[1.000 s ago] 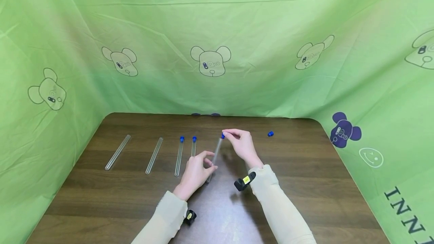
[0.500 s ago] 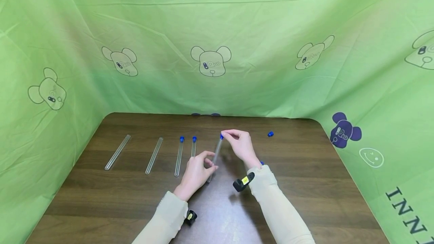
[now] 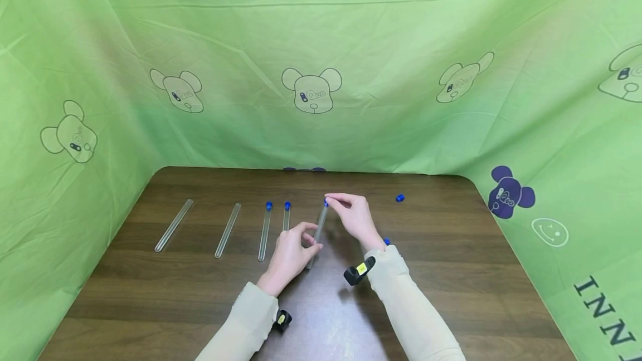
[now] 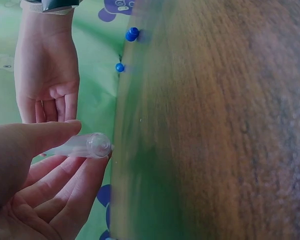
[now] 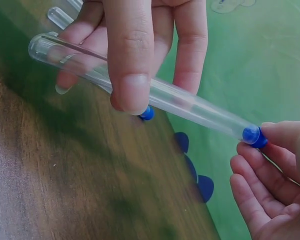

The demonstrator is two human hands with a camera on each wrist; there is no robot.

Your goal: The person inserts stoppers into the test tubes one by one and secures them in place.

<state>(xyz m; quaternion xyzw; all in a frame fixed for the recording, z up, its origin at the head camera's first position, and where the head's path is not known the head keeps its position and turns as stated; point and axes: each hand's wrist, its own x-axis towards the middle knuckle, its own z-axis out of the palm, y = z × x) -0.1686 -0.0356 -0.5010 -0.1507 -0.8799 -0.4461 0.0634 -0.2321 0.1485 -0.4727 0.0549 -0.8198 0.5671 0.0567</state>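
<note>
My left hand (image 3: 290,252) pinches a clear test tube (image 5: 200,110) around its middle, between thumb and fingers. The tube is tilted, its rounded end low and toward me in the head view. At its upper end, my right hand (image 3: 357,219) pinches a blue cap (image 5: 255,136) between thumb and fingertips. In the right wrist view the cap's narrower part shows inside the tube's mouth. The left wrist view looks at the tube's rounded end (image 4: 99,145).
Left of my hands lie two uncapped test tubes, one far left (image 3: 174,225) and one nearer (image 3: 228,230). Beside my left hand are two blue-capped tubes, one whole (image 3: 264,233) and one partly hidden (image 3: 286,213). Loose blue caps lie at right (image 3: 400,198) and by my right wrist (image 3: 387,242).
My right hand has shifted slightly left with the cap and the tube's upper end. A loose cap has come into view beside my right wrist. The left hand stays almost still.
</note>
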